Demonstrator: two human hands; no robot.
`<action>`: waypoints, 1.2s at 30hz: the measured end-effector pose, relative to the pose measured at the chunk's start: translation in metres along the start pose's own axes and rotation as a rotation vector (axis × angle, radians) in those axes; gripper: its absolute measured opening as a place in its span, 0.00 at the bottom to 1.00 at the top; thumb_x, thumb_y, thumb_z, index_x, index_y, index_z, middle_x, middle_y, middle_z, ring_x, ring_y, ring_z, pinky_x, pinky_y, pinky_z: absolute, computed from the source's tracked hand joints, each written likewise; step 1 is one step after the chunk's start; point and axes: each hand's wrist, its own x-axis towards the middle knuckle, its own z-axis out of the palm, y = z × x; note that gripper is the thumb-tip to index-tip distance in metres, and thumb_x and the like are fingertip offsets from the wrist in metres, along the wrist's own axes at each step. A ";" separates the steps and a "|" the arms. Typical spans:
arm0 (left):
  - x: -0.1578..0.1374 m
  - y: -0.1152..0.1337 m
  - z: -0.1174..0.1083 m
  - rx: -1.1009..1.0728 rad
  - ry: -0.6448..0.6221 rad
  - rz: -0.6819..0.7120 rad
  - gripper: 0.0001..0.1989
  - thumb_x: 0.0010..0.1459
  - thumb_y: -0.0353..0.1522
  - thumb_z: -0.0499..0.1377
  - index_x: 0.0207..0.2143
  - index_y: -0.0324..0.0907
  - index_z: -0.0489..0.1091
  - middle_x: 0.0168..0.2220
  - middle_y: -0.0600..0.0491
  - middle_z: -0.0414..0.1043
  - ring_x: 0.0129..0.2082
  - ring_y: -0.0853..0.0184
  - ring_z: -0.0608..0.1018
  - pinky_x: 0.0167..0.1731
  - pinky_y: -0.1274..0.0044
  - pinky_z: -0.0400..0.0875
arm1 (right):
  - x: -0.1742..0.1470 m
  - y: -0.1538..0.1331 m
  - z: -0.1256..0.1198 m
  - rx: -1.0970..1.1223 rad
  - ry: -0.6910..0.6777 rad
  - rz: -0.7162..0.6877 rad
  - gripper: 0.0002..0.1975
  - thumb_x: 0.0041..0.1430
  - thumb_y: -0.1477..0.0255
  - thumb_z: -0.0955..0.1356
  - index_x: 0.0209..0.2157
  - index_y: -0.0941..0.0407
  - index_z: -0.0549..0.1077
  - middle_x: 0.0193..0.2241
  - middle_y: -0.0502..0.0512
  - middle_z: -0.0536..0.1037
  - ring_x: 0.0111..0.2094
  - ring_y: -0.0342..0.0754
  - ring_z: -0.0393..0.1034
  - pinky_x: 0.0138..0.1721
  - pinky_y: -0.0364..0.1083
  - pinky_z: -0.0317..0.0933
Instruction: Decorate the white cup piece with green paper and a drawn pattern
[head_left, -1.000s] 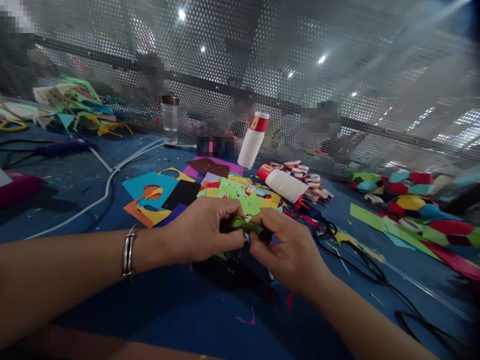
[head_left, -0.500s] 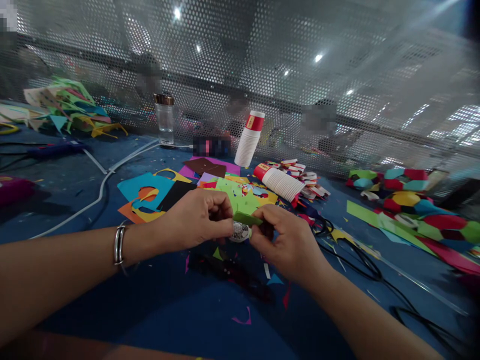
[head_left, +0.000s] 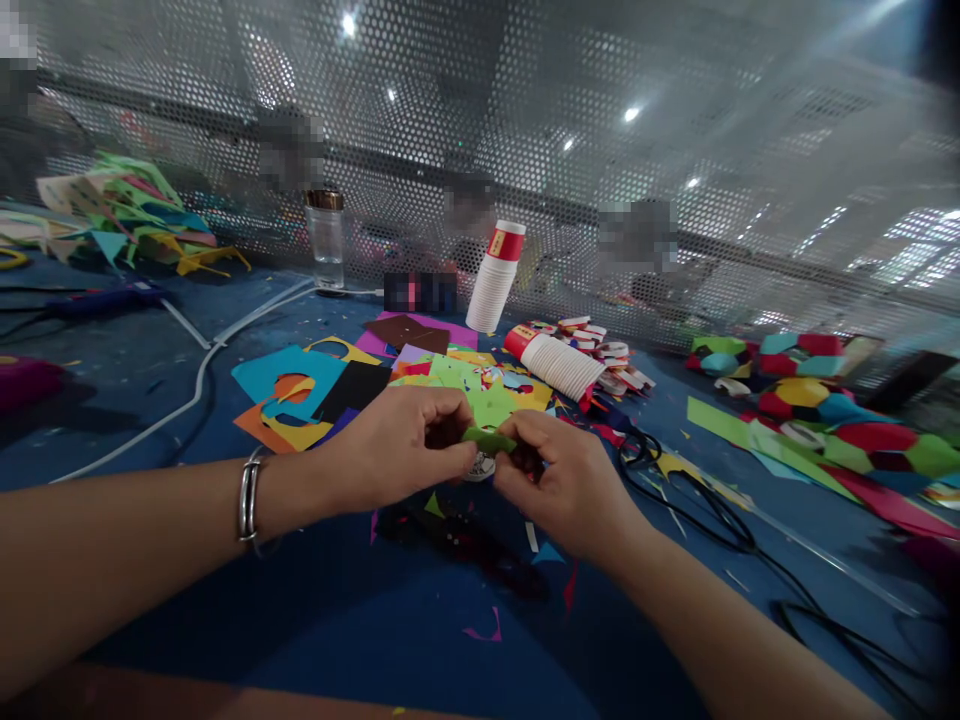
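A small green paper piece (head_left: 489, 439) is pinched between my two hands above the middle of the blue table. My left hand (head_left: 409, 430), with silver bangles at its wrist, has thumb and fingers closed on the piece's left end. At its right end my right hand (head_left: 562, 475) grips it with thumb and forefinger. Just beneath the paper, a white round piece with a dark printed pattern (head_left: 480, 466) shows in part; whether a hand holds it too I cannot tell. Under the hands lies a dark object (head_left: 465, 545), too dim to name.
Coloured paper sheets (head_left: 277, 380) lie beyond my hands. Paper cup stacks, one upright (head_left: 495, 280) and one lying (head_left: 559, 365), stand behind. A glass bottle (head_left: 326, 245) is near the perforated metal screen (head_left: 525, 120). Black cables (head_left: 712, 515) and patchwork paper shapes (head_left: 862, 440) are at right.
The green paper has bent, and its face is turned differently between my fingers. My hands have come slightly closer together, and the printed piece is more covered. The view has shifted slightly.
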 end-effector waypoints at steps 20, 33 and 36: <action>0.001 0.000 0.003 0.128 0.006 0.027 0.04 0.52 0.32 0.59 0.29 0.40 0.70 0.22 0.61 0.64 0.23 0.74 0.65 0.22 0.81 0.58 | -0.004 -0.002 0.003 0.056 -0.018 -0.059 0.06 0.56 0.76 0.65 0.26 0.55 0.64 0.25 0.48 0.65 0.27 0.43 0.59 0.30 0.44 0.52; 0.006 -0.002 -0.003 0.012 0.019 -0.050 0.07 0.52 0.33 0.63 0.27 0.41 0.67 0.21 0.61 0.65 0.21 0.74 0.67 0.21 0.82 0.61 | -0.001 0.004 -0.003 0.037 -0.022 -0.035 0.08 0.57 0.75 0.65 0.25 0.54 0.62 0.24 0.47 0.64 0.26 0.43 0.58 0.30 0.44 0.51; 0.009 -0.003 -0.002 -0.125 -0.003 -0.104 0.07 0.51 0.31 0.63 0.27 0.41 0.66 0.20 0.61 0.67 0.20 0.74 0.71 0.22 0.82 0.64 | -0.001 0.006 -0.003 0.051 -0.015 -0.022 0.07 0.56 0.76 0.65 0.26 0.55 0.63 0.24 0.47 0.65 0.26 0.43 0.58 0.29 0.44 0.51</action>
